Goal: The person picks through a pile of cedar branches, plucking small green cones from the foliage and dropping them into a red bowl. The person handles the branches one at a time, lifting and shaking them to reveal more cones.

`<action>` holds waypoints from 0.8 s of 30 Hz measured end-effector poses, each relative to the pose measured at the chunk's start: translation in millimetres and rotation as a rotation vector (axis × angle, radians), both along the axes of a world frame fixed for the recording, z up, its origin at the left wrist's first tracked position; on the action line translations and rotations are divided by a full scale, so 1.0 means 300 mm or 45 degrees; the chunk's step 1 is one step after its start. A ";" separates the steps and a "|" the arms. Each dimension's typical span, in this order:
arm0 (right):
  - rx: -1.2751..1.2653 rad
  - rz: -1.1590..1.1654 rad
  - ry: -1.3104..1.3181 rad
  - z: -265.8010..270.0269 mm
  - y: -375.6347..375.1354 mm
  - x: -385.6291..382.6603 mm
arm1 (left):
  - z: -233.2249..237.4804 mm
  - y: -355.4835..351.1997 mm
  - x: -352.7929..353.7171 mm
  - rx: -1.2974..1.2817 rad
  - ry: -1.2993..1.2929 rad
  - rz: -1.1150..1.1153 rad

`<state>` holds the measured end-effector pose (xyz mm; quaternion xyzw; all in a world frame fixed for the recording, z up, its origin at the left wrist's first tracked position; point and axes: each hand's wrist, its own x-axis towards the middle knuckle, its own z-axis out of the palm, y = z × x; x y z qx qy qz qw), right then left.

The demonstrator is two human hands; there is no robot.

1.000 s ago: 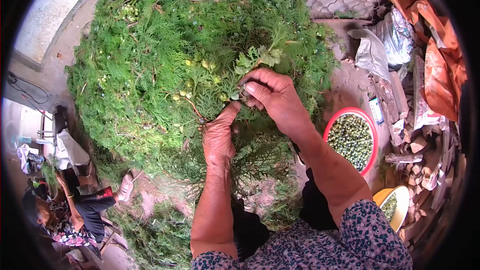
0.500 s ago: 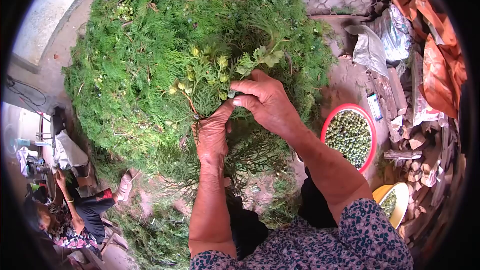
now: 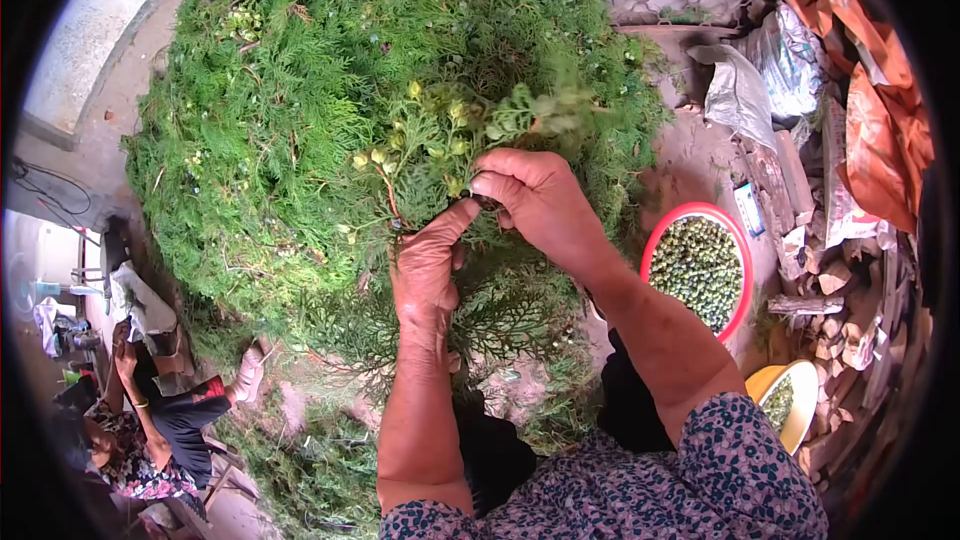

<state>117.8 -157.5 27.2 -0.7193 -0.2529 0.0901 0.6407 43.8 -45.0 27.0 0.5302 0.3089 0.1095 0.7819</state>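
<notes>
A sprig with pale yellow-green cones [image 3: 440,140] is held up over a big heap of green conifer branches [image 3: 270,120]. My left hand [image 3: 428,258] is closed around the sprig's stems, its thumb pointing up to the right. Close beside that thumb, my right hand [image 3: 535,195] pinches with thumb and forefinger at the sprig; what lies between those fingertips is too small to make out. Part of the sprig at the upper right is blurred by motion.
A red-rimmed basin [image 3: 748,290] of small green cones stands at the right, with a yellow bowl [image 3: 803,410] below it. Firewood [image 3: 830,280], sacks [image 3: 740,100] and an orange tarp [image 3: 870,130] line the right edge. Another person [image 3: 150,430] sits at lower left.
My right hand has curled its fingers in and its fingertips have come down slightly beside my left thumb. The upper right part of the sprig has shifted and blurred.
</notes>
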 end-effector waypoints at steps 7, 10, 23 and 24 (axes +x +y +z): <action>0.120 0.088 0.730 0.069 -0.026 -0.004 | -0.018 0.004 0.008 0.040 0.033 0.035; 0.450 0.295 0.767 0.039 -0.051 0.043 | -0.001 0.011 0.010 0.124 0.127 0.064; 0.111 -0.210 -0.236 0.022 0.038 -0.029 | -0.060 -0.012 0.004 0.332 0.179 -0.070; 0.063 -0.174 -0.258 0.009 0.039 -0.023 | -0.065 -0.009 0.002 0.309 0.150 -0.099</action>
